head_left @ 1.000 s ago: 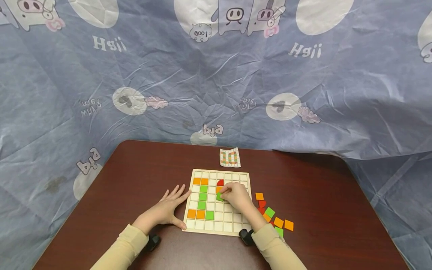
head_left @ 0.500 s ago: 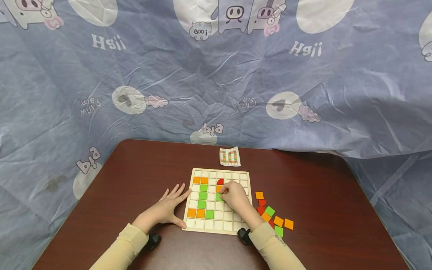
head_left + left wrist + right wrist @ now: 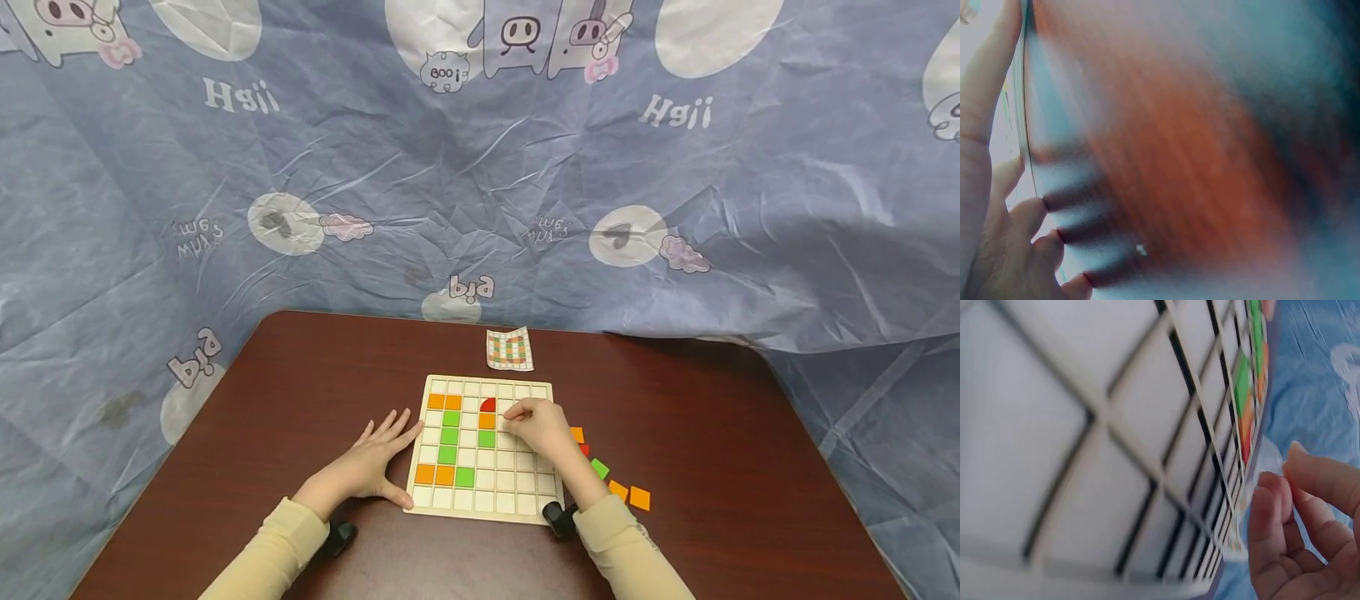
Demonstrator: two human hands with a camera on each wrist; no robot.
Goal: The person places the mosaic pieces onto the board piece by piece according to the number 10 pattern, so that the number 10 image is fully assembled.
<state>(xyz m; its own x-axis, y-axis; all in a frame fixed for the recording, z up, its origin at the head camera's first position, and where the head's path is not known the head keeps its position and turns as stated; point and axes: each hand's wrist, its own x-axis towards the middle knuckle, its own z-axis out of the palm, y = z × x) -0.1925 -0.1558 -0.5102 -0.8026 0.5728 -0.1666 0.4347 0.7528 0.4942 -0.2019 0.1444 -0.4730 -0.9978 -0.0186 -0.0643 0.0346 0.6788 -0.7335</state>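
Note:
A pale square grid board (image 3: 496,502) lies on the table with orange, green and red tiles in some cells. My left hand (image 3: 367,462) is spread at its left side, thumb at the near corner and index finger at the edge. My right hand (image 3: 542,427) hovers over the board's right part, fingers loosely bent and thumb near the index fingertip; no tile shows between them in the right wrist view. Just left of it, a green tile (image 3: 487,438) sits in a cell, under an orange tile (image 3: 487,421) and a red quarter-round tile (image 3: 488,405).
Loose tiles lie right of the board, among them an orange square (image 3: 640,498) and a green one (image 3: 599,468), some hidden behind the right forearm. A small printed pattern card (image 3: 509,349) lies beyond the board on the brown table (image 3: 697,417). A blue printed cloth (image 3: 420,167) hangs behind.
My right hand has let go of the green tile, now flat in its cell, and moved a little to the right. The left hand has stayed in place.

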